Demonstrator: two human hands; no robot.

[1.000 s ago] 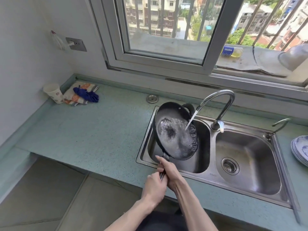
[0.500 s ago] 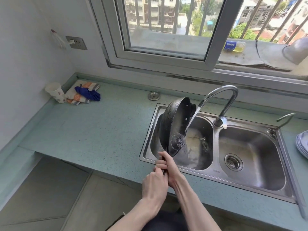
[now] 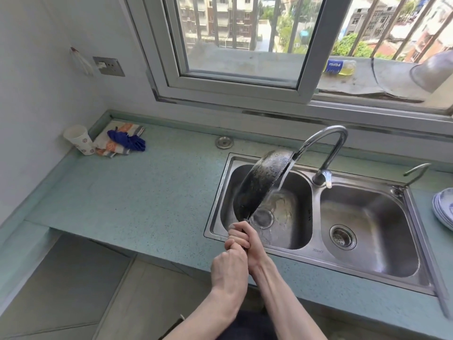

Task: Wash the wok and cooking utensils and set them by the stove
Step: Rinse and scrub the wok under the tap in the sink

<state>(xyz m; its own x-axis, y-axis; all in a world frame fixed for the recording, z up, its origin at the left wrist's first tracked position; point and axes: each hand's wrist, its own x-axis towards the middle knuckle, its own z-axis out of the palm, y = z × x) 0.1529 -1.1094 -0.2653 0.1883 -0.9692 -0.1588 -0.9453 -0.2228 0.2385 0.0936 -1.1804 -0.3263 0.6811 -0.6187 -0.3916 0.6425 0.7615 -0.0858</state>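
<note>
1. Black wok (image 3: 263,184) hangs tipped on edge over the left sink (image 3: 304,231) basin, under the running tap (image 3: 326,146).
2. Left hand (image 3: 229,267) and right hand (image 3: 245,238) both curl their fingers round its handle.
3. Wet handle could slip; wok might knock the spout.

wok (image 3: 263,179) black, speckled | counter (image 3: 147,192) flecked teal | cloth (image 3: 127,141) blue | cup (image 3: 79,139) white, floral print

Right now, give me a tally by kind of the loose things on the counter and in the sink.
Wok: 1
Paper cup: 1
Patterned cloth: 1
Blue cloth: 1
Stack of plates: 1, plates in it not countable
Total: 5
</note>
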